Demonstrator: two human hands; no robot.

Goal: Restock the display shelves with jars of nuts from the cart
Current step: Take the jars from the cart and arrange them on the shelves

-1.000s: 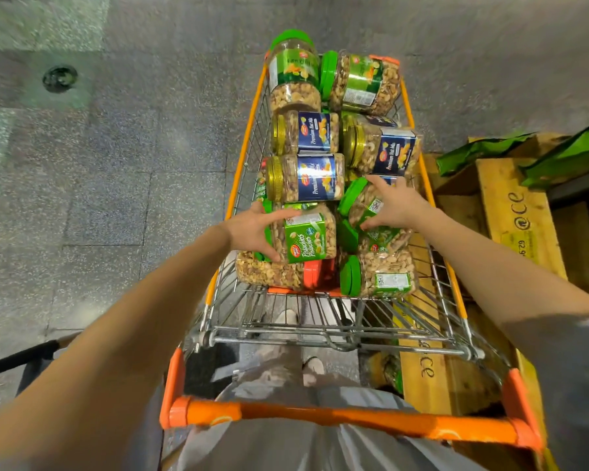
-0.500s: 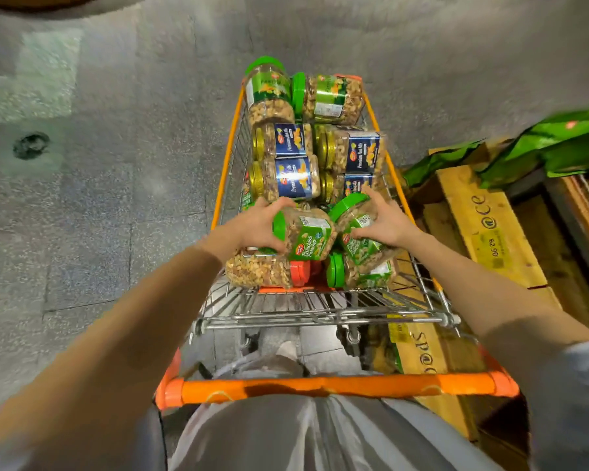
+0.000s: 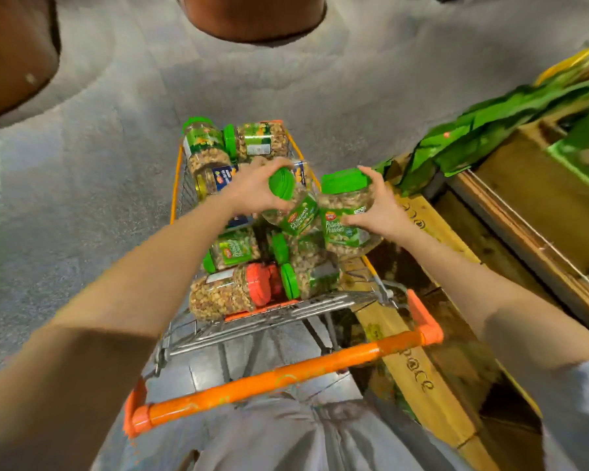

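While many jars (image 3: 233, 249) lie in the cart (image 3: 286, 378), restocking looks barely begun: the left hand (image 3: 252, 191) curls round one pistachio jar (image 3: 300, 214) just above the cart, and the right hand (image 3: 380, 214) clasps a second jar (image 3: 342, 219) toward the wooden shelves (image 3: 531, 212).

Single head-worn wide-angle view, looking forward and steeply down from close above the orange cart handle (image 3: 286, 373); wire basket (image 3: 288, 308) centred, wooden shelving (image 3: 524, 202) along the right edge.
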